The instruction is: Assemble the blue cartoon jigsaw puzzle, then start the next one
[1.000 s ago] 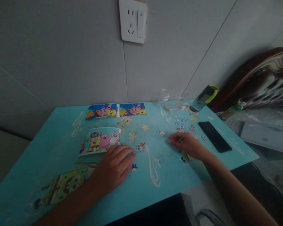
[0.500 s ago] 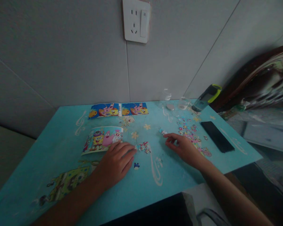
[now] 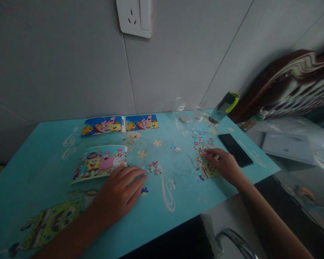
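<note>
My left hand [image 3: 118,192] lies flat on the turquoise table [image 3: 43,169], fingers stretched out, touching the corner of a cartoon picture card [image 3: 99,162]. Its fingertips are next to a small joined cluster of puzzle pieces [image 3: 152,168]; a single dark blue piece [image 3: 144,191] lies beside them. My right hand [image 3: 223,163] rests palm down on a heap of loose puzzle pieces [image 3: 202,145] at the right, fingers curled among them. What they hold, if anything, is hidden.
Two cartoon strips [image 3: 120,124] lie at the table's back. A black phone [image 3: 234,149] sits right of the heap, with a green-capped bottle [image 3: 223,102] and clear small containers [image 3: 189,113] behind. A wall socket [image 3: 135,16] is above. Patterned fabric [image 3: 294,82] lies far right.
My right hand moved right, from the table's middle back onto the heap of loose pieces. My left hand stayed put. The camera turned a little to the right.
</note>
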`<state>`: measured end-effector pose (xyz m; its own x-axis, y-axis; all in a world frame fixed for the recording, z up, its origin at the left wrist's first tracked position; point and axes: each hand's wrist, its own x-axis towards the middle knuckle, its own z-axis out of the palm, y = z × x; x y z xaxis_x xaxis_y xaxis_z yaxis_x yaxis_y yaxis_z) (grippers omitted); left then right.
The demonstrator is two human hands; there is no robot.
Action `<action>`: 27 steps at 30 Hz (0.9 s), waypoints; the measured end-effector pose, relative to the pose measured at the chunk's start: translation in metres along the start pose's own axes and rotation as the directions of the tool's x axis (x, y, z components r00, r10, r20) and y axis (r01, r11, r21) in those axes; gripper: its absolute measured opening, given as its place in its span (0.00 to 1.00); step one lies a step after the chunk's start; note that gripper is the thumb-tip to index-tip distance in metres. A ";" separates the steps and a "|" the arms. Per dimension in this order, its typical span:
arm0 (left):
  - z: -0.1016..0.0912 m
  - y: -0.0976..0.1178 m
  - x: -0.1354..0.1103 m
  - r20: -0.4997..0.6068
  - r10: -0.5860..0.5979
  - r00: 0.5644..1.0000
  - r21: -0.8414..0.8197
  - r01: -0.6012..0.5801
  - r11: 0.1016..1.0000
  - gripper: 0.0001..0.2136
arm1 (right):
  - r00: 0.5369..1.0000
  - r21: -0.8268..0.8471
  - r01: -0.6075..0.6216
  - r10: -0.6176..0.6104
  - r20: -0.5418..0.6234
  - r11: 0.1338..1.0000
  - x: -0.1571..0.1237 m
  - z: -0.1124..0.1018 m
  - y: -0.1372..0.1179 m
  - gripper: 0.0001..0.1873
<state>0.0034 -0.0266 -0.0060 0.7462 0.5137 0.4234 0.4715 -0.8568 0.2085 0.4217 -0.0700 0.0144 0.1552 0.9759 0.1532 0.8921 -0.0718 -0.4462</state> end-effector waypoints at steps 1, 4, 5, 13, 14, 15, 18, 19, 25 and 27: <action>0.000 -0.001 0.000 -0.002 -0.002 1.000 0.000 0.002 1.000 0.14 | 1.000 -0.022 0.024 -0.024 0.016 0.999 0.003 0.002 -0.002 0.19; -0.001 0.000 0.000 -0.015 0.008 1.000 -0.001 -0.008 1.000 0.14 | 0.996 -0.075 0.067 -0.063 0.062 0.995 0.009 0.008 -0.001 0.19; -0.001 0.000 0.000 -0.017 0.015 1.000 -0.002 -0.015 1.000 0.14 | 0.996 -0.084 0.069 -0.063 0.071 0.994 0.010 0.010 0.002 0.19; -0.005 0.005 0.003 -0.036 0.020 0.999 -0.017 -0.021 1.000 0.13 | 0.995 -0.052 0.087 -0.084 0.057 0.995 0.017 0.015 0.014 0.14; -0.006 0.005 0.003 -0.033 0.020 0.999 -0.016 -0.020 1.000 0.13 | 0.993 -0.078 0.109 -0.105 0.056 0.991 0.018 0.014 0.014 0.14; -0.006 0.005 0.003 -0.029 0.020 0.999 -0.015 -0.020 1.000 0.13 | 0.990 -0.105 0.134 -0.129 0.058 0.985 0.019 0.014 0.013 0.13; -0.008 0.005 0.003 -0.028 0.017 0.999 -0.010 -0.018 1.000 0.13 | 0.979 -0.167 0.202 -0.193 0.066 0.965 0.022 0.012 0.011 0.14; -0.008 0.005 0.003 -0.032 0.018 0.999 -0.010 -0.018 1.000 0.13 | 0.976 -0.179 0.216 -0.206 0.073 0.960 0.022 0.011 0.010 0.14; -0.009 0.007 0.004 -0.036 0.022 0.999 -0.014 -0.022 1.000 0.12 | 0.970 -0.258 0.243 -0.233 0.069 0.935 0.021 0.011 0.006 0.14; -0.009 0.008 0.004 -0.046 0.027 0.999 -0.017 -0.028 0.999 0.12 | 0.967 -0.293 0.255 -0.250 0.056 0.921 0.019 0.011 0.003 0.14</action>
<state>0.0059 -0.0316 0.0056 0.7360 0.4880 0.4692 0.4429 -0.8713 0.2115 0.4230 -0.0496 0.0062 -0.0968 0.9729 0.2101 0.9859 0.1227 -0.1136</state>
